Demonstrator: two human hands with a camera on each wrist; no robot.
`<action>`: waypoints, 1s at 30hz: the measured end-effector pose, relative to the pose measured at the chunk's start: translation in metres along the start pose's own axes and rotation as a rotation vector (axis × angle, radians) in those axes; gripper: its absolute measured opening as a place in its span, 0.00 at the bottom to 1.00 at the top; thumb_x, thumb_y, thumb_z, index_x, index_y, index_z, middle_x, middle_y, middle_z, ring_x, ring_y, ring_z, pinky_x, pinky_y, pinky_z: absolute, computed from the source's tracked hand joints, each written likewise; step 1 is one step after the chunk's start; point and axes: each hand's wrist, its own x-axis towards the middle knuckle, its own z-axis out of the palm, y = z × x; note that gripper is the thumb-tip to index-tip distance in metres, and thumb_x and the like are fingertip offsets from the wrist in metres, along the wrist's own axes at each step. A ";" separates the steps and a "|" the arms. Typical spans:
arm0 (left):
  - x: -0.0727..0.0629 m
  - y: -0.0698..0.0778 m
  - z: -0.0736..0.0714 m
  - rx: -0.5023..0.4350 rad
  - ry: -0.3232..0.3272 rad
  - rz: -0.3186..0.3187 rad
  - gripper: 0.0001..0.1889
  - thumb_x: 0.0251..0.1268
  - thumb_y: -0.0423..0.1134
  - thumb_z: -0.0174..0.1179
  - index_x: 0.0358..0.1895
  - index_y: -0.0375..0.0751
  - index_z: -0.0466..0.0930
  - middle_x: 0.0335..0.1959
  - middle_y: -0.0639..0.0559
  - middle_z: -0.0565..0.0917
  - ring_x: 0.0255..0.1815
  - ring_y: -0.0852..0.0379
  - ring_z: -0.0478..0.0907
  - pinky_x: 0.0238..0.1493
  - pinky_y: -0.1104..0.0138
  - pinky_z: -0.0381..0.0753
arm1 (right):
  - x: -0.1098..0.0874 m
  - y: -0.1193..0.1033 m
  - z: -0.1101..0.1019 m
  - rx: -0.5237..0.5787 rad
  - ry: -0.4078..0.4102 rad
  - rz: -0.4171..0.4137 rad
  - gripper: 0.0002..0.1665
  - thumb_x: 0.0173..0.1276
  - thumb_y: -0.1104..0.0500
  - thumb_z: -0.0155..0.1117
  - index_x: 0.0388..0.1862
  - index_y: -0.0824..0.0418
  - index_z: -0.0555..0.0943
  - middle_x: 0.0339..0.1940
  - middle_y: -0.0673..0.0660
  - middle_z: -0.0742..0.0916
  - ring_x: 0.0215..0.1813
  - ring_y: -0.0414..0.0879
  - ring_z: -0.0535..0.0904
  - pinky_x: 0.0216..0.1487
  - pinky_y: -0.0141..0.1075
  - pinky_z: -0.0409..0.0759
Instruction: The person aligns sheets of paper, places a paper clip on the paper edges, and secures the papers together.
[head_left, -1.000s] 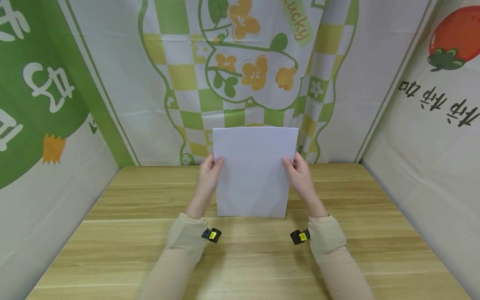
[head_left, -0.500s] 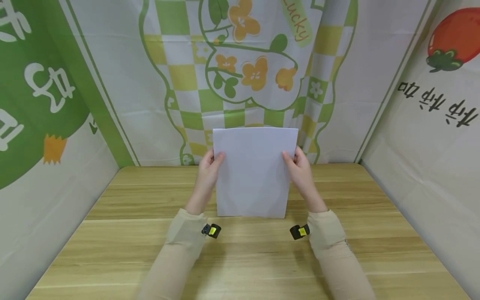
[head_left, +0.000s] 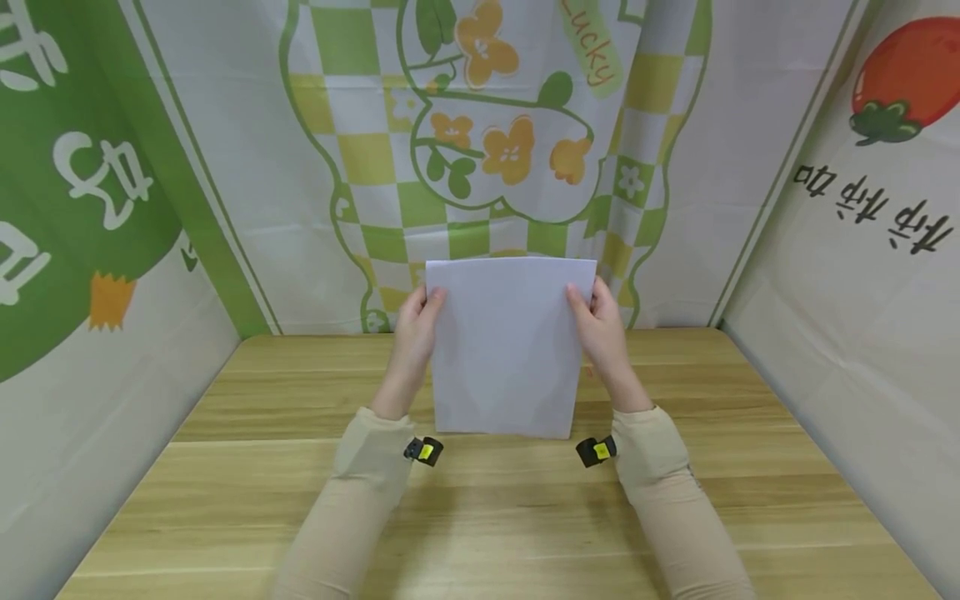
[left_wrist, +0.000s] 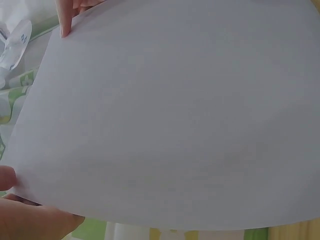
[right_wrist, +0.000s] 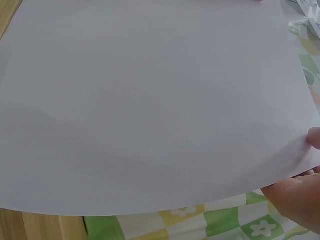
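Observation:
A blank white sheet of paper (head_left: pixel 504 350), perhaps several sheets together, is held upright with its lower edge at the tabletop. My left hand (head_left: pixel 414 337) pinches its left edge near the top, thumb in front and the other fingers behind. On the opposite edge, my right hand (head_left: pixel 602 333) grips at about the same height, thumb also on the front face. Both wrist views are mostly filled by the paper (left_wrist: pixel 175 115), which bows slightly. In the right wrist view the right hand (right_wrist: pixel 295 197) shows at the lower right edge of the paper.
The wooden table (head_left: pixel 510 525) stretches under both forearms. A patterned curtain (head_left: pixel 367 158) hangs behind it, with printed cloth walls at left (head_left: pixel 180 400) and right (head_left: pixel 847 317). A black camera mount (head_left: pixel 424 451) sits at the left wrist, another (head_left: pixel 596 452) at the right.
Both hands have slid a little up the paper's side edges, toward its top corners. The forearms followed. The paper's top edge sits slightly lower in view; its lower edge has hardly moved.

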 end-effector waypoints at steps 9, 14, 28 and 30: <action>0.002 0.003 0.004 0.000 0.013 0.026 0.17 0.76 0.36 0.40 0.58 0.31 0.71 0.49 0.41 0.75 0.48 0.56 0.70 0.54 0.65 0.68 | 0.002 -0.003 0.000 0.004 0.000 -0.030 0.21 0.75 0.54 0.48 0.60 0.66 0.69 0.46 0.66 0.81 0.38 0.39 0.79 0.37 0.30 0.77; 0.002 0.002 0.003 -0.016 0.005 0.020 0.18 0.76 0.37 0.41 0.60 0.31 0.70 0.51 0.40 0.75 0.49 0.56 0.71 0.55 0.63 0.68 | 0.002 -0.001 0.000 0.004 0.001 -0.039 0.21 0.75 0.55 0.49 0.59 0.68 0.70 0.45 0.68 0.81 0.38 0.37 0.79 0.37 0.29 0.77; 0.003 0.007 0.002 -0.032 -0.029 0.048 0.18 0.76 0.42 0.43 0.58 0.32 0.70 0.47 0.44 0.75 0.46 0.56 0.71 0.51 0.64 0.70 | 0.008 -0.012 0.002 0.036 0.057 -0.038 0.19 0.74 0.56 0.51 0.55 0.70 0.71 0.43 0.64 0.80 0.37 0.38 0.78 0.38 0.29 0.77; 0.004 0.007 0.004 -0.028 -0.009 0.053 0.19 0.75 0.44 0.44 0.55 0.32 0.72 0.45 0.45 0.76 0.45 0.57 0.71 0.50 0.65 0.70 | 0.008 -0.014 0.003 0.031 0.063 -0.037 0.19 0.74 0.56 0.51 0.54 0.70 0.71 0.42 0.64 0.81 0.37 0.39 0.77 0.37 0.29 0.77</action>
